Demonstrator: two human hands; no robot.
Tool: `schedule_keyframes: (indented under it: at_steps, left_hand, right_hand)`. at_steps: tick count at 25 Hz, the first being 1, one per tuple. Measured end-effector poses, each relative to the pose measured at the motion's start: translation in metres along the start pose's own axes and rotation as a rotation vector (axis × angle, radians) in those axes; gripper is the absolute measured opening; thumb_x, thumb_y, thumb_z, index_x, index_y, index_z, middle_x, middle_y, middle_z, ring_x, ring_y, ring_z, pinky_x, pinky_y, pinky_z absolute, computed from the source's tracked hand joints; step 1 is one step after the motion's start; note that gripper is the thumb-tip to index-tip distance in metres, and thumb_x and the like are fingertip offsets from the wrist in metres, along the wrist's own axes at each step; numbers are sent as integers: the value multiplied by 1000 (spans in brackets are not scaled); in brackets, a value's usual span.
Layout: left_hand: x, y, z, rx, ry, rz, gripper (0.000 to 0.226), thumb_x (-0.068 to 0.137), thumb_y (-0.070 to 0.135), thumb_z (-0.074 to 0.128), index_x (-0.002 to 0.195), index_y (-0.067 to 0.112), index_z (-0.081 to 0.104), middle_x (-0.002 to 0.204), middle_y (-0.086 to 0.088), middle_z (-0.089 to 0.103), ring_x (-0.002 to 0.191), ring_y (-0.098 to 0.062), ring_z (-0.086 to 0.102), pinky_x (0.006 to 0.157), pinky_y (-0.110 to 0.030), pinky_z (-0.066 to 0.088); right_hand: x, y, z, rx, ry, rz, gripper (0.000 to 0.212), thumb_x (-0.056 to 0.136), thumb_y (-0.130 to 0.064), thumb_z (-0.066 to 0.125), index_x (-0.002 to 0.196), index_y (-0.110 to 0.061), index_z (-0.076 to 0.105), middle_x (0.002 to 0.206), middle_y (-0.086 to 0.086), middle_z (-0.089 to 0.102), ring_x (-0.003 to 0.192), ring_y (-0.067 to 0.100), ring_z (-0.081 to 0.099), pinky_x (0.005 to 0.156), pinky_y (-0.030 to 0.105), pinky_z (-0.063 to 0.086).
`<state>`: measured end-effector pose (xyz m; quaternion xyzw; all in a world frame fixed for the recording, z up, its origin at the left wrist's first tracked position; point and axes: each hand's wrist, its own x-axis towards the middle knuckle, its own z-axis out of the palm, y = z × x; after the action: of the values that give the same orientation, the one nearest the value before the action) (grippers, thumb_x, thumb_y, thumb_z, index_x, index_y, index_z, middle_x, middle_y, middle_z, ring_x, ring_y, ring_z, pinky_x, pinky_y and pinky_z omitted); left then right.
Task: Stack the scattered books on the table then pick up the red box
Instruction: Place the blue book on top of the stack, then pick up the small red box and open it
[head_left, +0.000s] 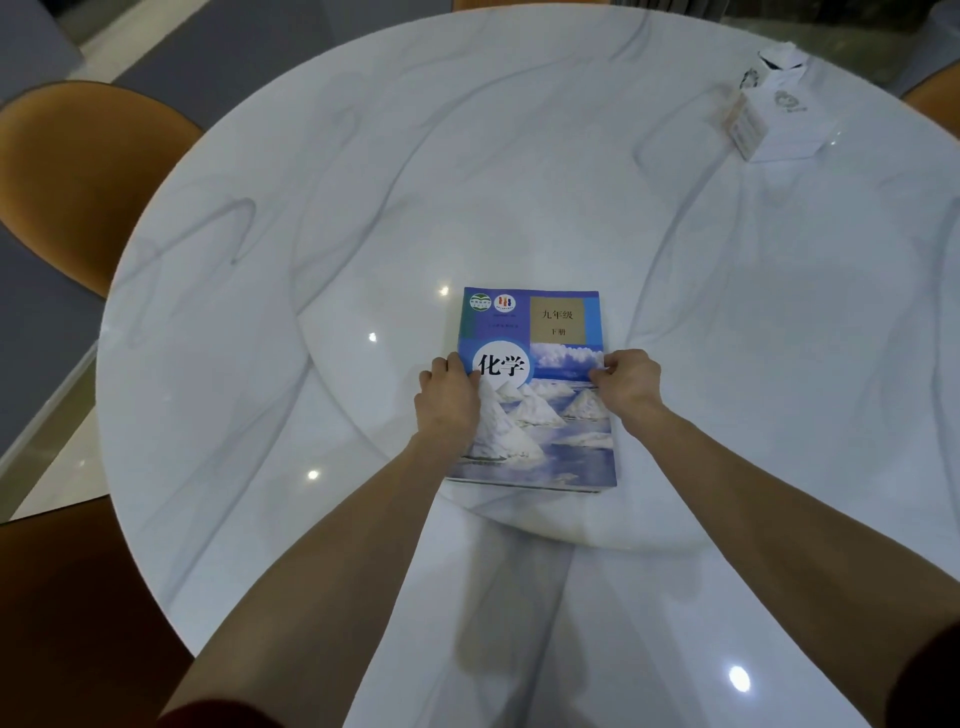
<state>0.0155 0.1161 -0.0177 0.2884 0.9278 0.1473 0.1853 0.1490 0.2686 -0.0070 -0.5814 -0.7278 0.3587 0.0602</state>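
Note:
A stack of books (540, 332) lies on the raised round centre plate of the white marble table (260, 364). The top book has a blue cover with white mounds and Chinese characters; the edges of books beneath show at its near side. My left hand (449, 395) grips the stack's left edge, thumb on the cover. My right hand (626, 382) grips the right edge the same way. No red box is in view.
A white tissue box (769, 119) stands at the table's far right. Orange chairs sit at the left (78, 176) and far right (935, 104). A dark brown surface shows at the lower left.

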Motion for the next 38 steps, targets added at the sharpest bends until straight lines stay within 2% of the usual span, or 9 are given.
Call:
schedule_keyframes:
  at_steps: [4,7,10,13,17,24,29,34,38]
  left_hand:
    - [-1,0,-7,29,-54,12,39,100,28,35,131,6,39,129,-15,47,116,-33,45,91,-43,45]
    - [-3,-2,-14,-1,-78,25,36,99,28,36,125,5,40,122,-18,50,112,-34,47,85,-44,45]
    - [-4,-15,-22,-21,-100,78,33,98,25,37,120,4,49,116,-21,56,107,-35,52,84,-43,45]
    - [-14,-28,-33,-59,-74,140,30,97,19,39,113,3,59,111,-20,64,101,-34,58,81,-38,47]
    - [-32,-45,-54,-32,-48,239,28,95,17,42,110,5,62,107,-16,68,96,-32,61,81,-36,50]
    - [-75,-94,-87,24,-7,248,32,96,19,44,123,11,57,114,-11,64,103,-26,59,87,-38,50]
    - [-103,-135,-91,137,-41,234,38,95,21,45,133,17,47,128,-7,55,119,-24,48,92,-37,46]
    - [-117,-181,-95,326,-140,357,59,89,17,56,143,24,32,144,-2,42,126,-23,40,91,-35,45]
    - [-116,-203,-94,538,-225,508,76,84,20,61,148,25,20,154,-1,28,135,-24,33,97,-37,45]
  right_hand:
    - [-1,-4,-1,-58,-11,21,14,88,-11,59,78,-2,62,79,13,57,72,25,53,66,24,40]
    - [-6,-5,-3,-103,-16,16,21,89,-16,58,95,3,66,94,20,67,81,30,61,62,26,43]
    - [-20,-6,-6,-182,5,-34,31,92,-23,53,115,-3,56,116,19,63,100,34,61,77,33,51]
    - [-34,-6,-9,-315,56,-158,33,93,-24,47,120,-5,49,118,20,58,106,36,58,82,43,51]
    - [-51,-15,-17,-432,103,-303,37,93,-23,46,126,-6,45,120,19,53,108,34,53,83,44,50]
    - [-108,-54,8,-460,-14,-677,31,93,-25,43,115,-9,59,116,13,61,99,31,61,73,35,52]
    - [-155,-79,47,-428,-144,-811,26,92,-25,46,105,-8,62,107,14,63,94,31,61,74,37,51]
    - [-196,-67,91,-432,-237,-787,27,92,-25,45,103,-7,61,103,13,63,95,30,61,74,37,50]
    - [-218,-47,123,-376,-326,-592,29,93,-28,46,108,-7,59,107,13,63,99,29,60,76,35,48]
